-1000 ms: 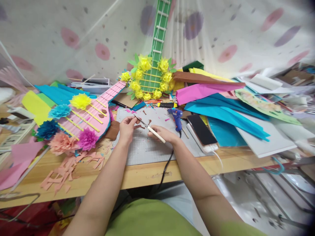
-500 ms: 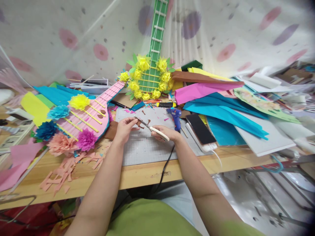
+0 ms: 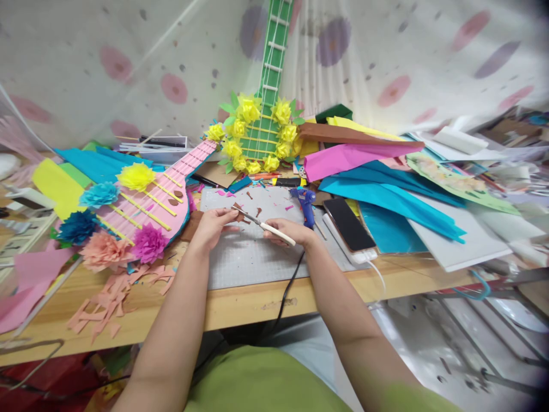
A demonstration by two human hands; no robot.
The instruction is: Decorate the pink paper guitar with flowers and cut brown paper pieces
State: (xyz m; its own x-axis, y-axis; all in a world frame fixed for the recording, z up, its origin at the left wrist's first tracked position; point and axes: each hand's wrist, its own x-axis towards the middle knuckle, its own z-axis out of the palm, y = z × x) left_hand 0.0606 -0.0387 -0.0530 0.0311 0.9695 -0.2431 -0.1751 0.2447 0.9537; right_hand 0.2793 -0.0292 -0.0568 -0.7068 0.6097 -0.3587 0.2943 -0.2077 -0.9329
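White-handled scissors [image 3: 278, 232] are gripped in my right hand [image 3: 291, 230], their blades pointing left toward my other hand. My left hand [image 3: 218, 224] pinches a small piece of brown paper [image 3: 239, 216] at the blade tips. Both hands are over the grey cutting mat [image 3: 244, 266], where small brown and pink scraps lie. Folded brown paper [image 3: 191, 226] rests beside my left wrist. To the right of my right hand lies a blue glue gun [image 3: 306, 205].
On the left lies a pink paper guitar [image 3: 146, 212] with paper flowers. A green one [image 3: 266, 123] stands at the back. A phone [image 3: 348, 224] rests on a white power strip at right, near blue crepe paper [image 3: 398, 197]. Peach scraps [image 3: 107, 297] litter the table's front left.
The brown paper at the blades has shifted slightly, and my left hand has moved a little left. The scissors stay in nearly the same place.
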